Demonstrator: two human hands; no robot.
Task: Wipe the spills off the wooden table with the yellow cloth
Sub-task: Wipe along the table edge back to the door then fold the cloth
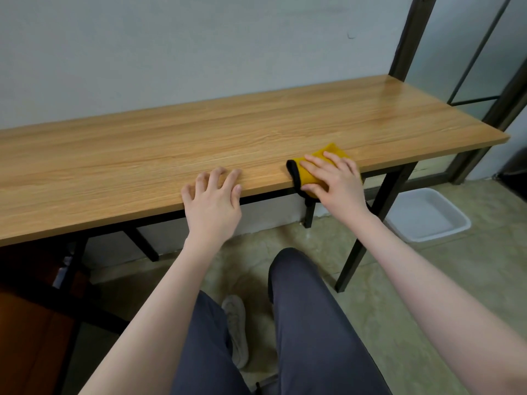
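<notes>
stage: wiping, likely late — no spills visible on counter (199,138) | cloth (309,178): near edge at 3 o'clock, corner hanging over | right hand (333,181): flat, pressing cloth | left hand (212,198): spread, fingertips on edge, holding nothing | left: can't tell — maybe final pass

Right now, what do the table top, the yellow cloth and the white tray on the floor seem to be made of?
Table top: wood or wood-look laminate, printed-looking grain, slight sheen.
Yellow cloth: soft plush fabric, probably microfibre, with black edging.
White tray: likely moulded plastic, smooth with rounded corners.
</notes>
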